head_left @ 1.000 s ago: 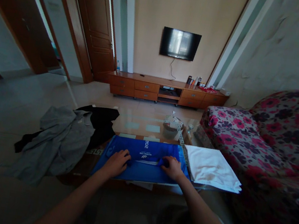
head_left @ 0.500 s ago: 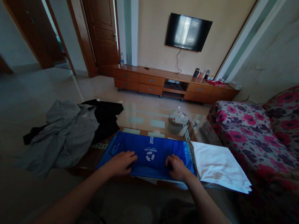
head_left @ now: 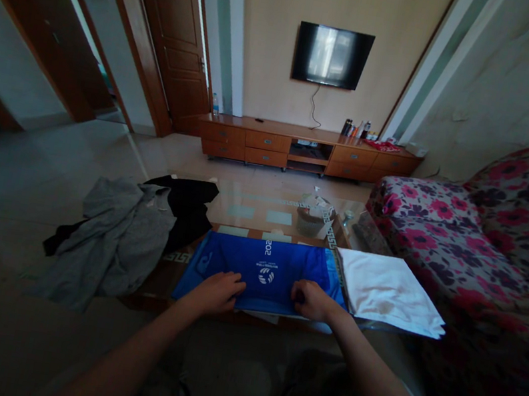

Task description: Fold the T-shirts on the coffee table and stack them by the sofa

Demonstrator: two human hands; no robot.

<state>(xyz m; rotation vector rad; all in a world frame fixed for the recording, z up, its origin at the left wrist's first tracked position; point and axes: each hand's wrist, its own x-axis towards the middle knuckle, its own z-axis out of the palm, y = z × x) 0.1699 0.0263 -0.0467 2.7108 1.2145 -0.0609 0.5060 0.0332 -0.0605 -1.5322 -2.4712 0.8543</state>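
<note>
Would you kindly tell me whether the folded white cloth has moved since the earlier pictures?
No. Judged against the table's patterned border, the folded white cloth shows no visible shift, lying just right of the blue garment.

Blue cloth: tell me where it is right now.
In the head view, the blue cloth lies at the near edge of the glass table, between the gray garment on the left and the white cloth on the right.
</note>
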